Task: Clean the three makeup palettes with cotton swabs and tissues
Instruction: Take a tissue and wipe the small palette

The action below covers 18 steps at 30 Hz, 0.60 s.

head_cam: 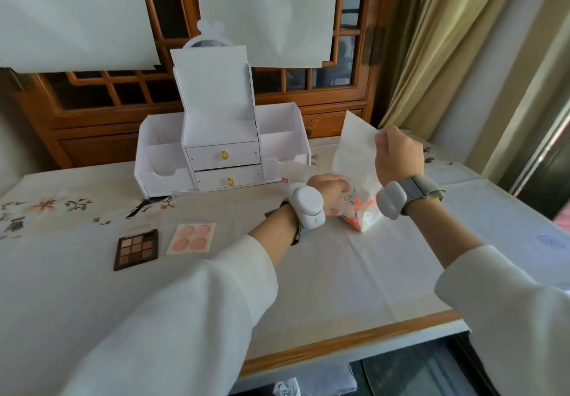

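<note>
On the counter [339, 272], left grip [331, 190] curls round the tissue pack [359, 212] to steady it while right grip [398, 156] pinches a tissue [354, 149], likely to pull it free.

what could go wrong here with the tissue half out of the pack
The tissue, pinched high by the right hand, may tear or drag extra sheets out if the left hand loosens on the tissue pack. The left sleeve lies close to the uncovered blush palette and could smear its powder.
</note>
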Each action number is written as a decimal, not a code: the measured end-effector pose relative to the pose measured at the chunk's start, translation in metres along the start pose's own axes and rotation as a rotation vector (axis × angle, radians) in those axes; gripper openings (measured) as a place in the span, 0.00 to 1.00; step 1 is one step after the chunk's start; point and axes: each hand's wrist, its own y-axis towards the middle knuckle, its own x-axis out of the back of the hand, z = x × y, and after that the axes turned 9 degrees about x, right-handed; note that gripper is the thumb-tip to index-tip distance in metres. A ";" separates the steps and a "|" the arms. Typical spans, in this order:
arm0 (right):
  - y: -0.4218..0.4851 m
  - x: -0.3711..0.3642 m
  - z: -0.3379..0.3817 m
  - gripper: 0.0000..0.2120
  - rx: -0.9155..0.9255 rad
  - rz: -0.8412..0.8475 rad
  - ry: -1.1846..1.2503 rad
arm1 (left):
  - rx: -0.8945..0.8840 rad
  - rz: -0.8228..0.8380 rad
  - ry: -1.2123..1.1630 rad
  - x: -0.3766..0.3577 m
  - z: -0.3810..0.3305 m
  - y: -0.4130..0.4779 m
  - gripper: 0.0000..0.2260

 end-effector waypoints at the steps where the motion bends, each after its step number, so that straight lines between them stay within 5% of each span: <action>1: 0.001 0.005 0.005 0.12 0.035 -0.036 0.021 | -0.011 0.007 -0.007 0.002 -0.003 -0.007 0.17; 9: 0.001 0.033 0.044 0.11 0.230 -0.149 0.084 | -0.121 0.032 -0.075 0.040 -0.008 -0.039 0.09; 13: -0.004 0.040 0.069 0.09 0.315 -0.045 0.104 | -0.217 -0.135 0.003 0.063 -0.003 -0.048 0.30; 18: -0.016 0.049 0.103 0.09 0.448 0.172 0.106 | -0.337 -0.235 0.071 0.094 0.018 -0.064 0.41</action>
